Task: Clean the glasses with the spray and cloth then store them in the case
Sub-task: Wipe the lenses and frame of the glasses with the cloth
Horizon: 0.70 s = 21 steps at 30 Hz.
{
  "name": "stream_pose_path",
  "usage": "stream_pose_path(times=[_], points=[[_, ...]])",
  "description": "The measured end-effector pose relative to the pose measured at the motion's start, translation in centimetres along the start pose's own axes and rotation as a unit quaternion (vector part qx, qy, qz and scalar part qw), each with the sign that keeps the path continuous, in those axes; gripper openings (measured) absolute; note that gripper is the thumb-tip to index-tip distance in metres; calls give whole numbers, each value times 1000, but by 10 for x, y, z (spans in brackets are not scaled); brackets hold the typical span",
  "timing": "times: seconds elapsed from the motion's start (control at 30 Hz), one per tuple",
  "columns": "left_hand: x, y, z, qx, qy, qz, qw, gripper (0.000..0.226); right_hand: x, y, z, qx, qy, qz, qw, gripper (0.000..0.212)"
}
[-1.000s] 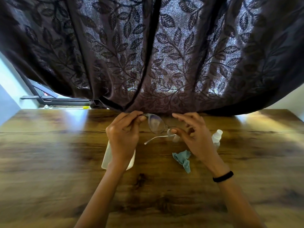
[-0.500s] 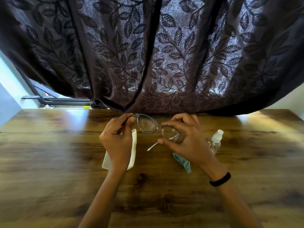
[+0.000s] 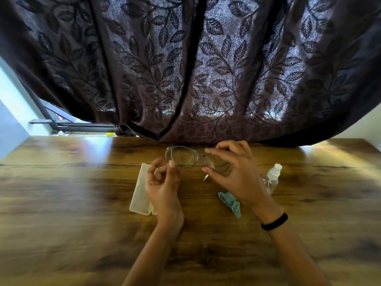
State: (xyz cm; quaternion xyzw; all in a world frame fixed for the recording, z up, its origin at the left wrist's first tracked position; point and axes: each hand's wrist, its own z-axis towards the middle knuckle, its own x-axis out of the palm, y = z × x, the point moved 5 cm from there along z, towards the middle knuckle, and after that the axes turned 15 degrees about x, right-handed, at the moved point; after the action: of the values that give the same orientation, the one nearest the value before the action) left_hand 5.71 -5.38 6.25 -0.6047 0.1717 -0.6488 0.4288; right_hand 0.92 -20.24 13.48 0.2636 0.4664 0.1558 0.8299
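Right hand pinches glasses mid-table; left hand curled, holding nothing I can see. Spray, cloth idle, case shut (likely cleaning not started).

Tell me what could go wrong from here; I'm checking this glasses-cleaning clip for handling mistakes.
1. The right hand pinches the glasses around one lens, so fingertips may smudge it.
2. The left hand looks barely in contact with the frame's other end, if at all; held mostly by one side, the glasses could twist or drop onto the table.
3. The spray bottle stands right behind the right wrist, so reaching back for the cloth could knock it over.
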Motion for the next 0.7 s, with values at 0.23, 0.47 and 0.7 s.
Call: stream_pose_path(times=[0.23,0.47,0.7], points=[[24,30,-26,-174,131,-97,971,15,2,1,0,-3,13,8,1000,40],[38,40,-15,-208,195,-192,939,36,2,-2,2,-1,37,47,998,46],[40,39,-5,-196,204,-196,939,41,7,-1,3,-13,57,47,997,50]])
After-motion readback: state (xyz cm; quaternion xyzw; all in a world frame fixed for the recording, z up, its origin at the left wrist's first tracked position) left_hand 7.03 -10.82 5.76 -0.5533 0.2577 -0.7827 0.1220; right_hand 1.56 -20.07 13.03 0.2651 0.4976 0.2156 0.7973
